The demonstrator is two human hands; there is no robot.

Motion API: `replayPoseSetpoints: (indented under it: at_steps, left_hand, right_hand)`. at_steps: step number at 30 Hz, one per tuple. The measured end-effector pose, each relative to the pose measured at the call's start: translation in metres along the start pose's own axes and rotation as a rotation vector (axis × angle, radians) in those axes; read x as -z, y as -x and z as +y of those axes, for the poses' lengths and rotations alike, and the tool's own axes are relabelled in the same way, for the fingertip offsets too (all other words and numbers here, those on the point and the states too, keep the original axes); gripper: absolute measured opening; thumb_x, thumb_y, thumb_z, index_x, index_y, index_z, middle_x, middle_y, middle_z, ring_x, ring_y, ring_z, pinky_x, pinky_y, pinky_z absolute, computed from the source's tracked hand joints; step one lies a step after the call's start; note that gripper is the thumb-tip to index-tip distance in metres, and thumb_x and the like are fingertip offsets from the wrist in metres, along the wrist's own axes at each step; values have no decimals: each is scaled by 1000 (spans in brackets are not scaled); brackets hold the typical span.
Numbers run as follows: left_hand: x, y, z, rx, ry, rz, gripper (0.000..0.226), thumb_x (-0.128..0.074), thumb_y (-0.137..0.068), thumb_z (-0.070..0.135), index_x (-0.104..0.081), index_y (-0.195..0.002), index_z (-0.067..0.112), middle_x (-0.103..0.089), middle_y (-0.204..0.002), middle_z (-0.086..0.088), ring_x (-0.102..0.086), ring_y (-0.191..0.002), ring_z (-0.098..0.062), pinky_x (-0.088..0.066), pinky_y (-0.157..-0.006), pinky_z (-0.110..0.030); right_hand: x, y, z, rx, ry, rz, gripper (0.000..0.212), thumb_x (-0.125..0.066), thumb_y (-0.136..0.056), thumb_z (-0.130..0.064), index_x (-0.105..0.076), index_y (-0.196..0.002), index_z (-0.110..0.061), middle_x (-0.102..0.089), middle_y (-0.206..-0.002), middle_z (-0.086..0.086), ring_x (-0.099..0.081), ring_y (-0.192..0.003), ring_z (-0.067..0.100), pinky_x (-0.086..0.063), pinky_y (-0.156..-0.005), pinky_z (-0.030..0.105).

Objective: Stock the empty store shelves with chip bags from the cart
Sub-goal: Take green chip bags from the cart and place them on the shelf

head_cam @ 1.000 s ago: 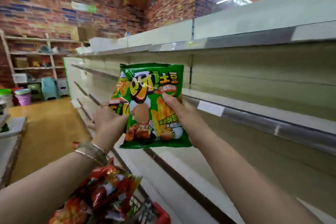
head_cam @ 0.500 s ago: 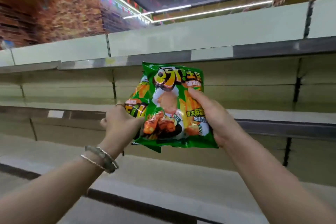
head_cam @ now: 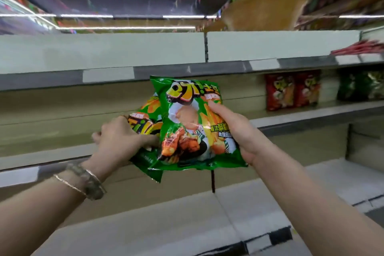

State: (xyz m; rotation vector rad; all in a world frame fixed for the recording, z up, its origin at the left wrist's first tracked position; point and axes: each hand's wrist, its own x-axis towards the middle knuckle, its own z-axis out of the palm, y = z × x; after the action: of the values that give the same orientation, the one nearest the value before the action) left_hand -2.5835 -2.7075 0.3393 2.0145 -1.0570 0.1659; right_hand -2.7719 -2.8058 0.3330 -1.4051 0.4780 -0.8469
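Left hand (head_cam: pixel 120 141), bag (head_cam: pixel 145 123) now farther out.

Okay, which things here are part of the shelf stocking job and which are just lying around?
Job: front green chip bag, held by right hand; rear green chip bag, held by left hand; bare middle shelf; red chip bags and dark green bags already shelved at right.

Just around: red packets on the top shelf; ceiling light strips; bracelets on left wrist.
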Motion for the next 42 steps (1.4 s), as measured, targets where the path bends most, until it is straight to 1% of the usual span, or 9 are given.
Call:
replayPoseSetpoints:
  at_steps: [5,12,17,19,22,25,28,37,42]
  left_hand:
    - [-52,-11,57,-84,55,-62,73,-55,-14,61,-59,-69,12,-67,-71,-7,-62,-81,-31,-42,-87,-42]
    - [-152,-23,163,-101,41,-168,81,-57,-11,64,-62,-74,14,-67,-72,-4,-59,-84,-28,-32,-85,-39]
    - [-226,-50,227,-104,144,-324,88,-79,-7,65,-66,-77,13,-71,-69,-7,-66,-76,-35,-48,-87,-58]
    - [-247,-54,253,-101,215,-410,78,-88,-16,54,-67,-77,11,-70,-63,-4,-67,-65,-27,-56,-72,-43]
    - [-274,-58,294,-71,319,-550,51,-87,-36,23,-68,-80,5,-69,-58,-5,-62,-45,-13,-42,-39,-16]
    - [-304,-68,324,-70,370,-611,53,-86,-41,15,-68,-89,0,-69,-57,-6,-62,-42,-13,-41,-36,-15]
    - [-334,-78,354,-100,334,-629,47,-86,-42,17,-68,-82,0,-65,-50,-4,-58,-36,-12,-38,-34,-14]
    - [-398,-118,404,-173,115,-667,25,-81,-62,36,-69,-65,15,-63,-71,-2,-57,-64,-18,-42,-58,-24]
    - [-428,-123,430,-134,90,-776,21,-75,-73,31,-65,-70,13,-62,-71,-4,-56,-60,-16,-43,-50,-15]
  right_hand:
    - [78,-7,-11,14,-16,58,29,-57,-88,-42,-69,-94,-17,-73,-94,11,-68,-76,25,-53,-83,40]
    - [225,-31,-29,-51,-69,131,39,-59,-86,-40,-67,-109,-10,-69,-107,18,-63,-104,37,-50,-92,47]
    - [327,-43,-53,-54,-47,147,23,-62,-84,-36,-69,-92,-15,-74,-87,11,-70,-67,23,-57,-68,33]
    - [362,-45,-59,-74,-29,166,25,-63,-83,-36,-68,-95,-15,-74,-85,11,-69,-64,22,-57,-65,32]
    - [416,-47,-65,-125,-9,174,42,-65,-76,-39,-67,-108,-12,-73,-93,14,-70,-69,24,-58,-69,35]
    - [469,-54,-68,-123,16,249,56,-67,-67,-42,-66,-112,-9,-72,-98,16,-70,-72,25,-57,-73,37]
    - [510,-70,-74,-58,3,298,37,-62,-79,-40,-68,-103,-12,-73,-95,14,-69,-74,24,-56,-75,36]
    - [590,-117,-97,-106,216,285,49,-64,-74,-48,-67,-107,-11,-72,-99,14,-69,-81,25,-54,-85,39]
    - [637,-136,-93,-125,233,293,51,-62,-75,-46,-67,-107,-7,-72,-99,15,-69,-77,25,-54,-82,37]
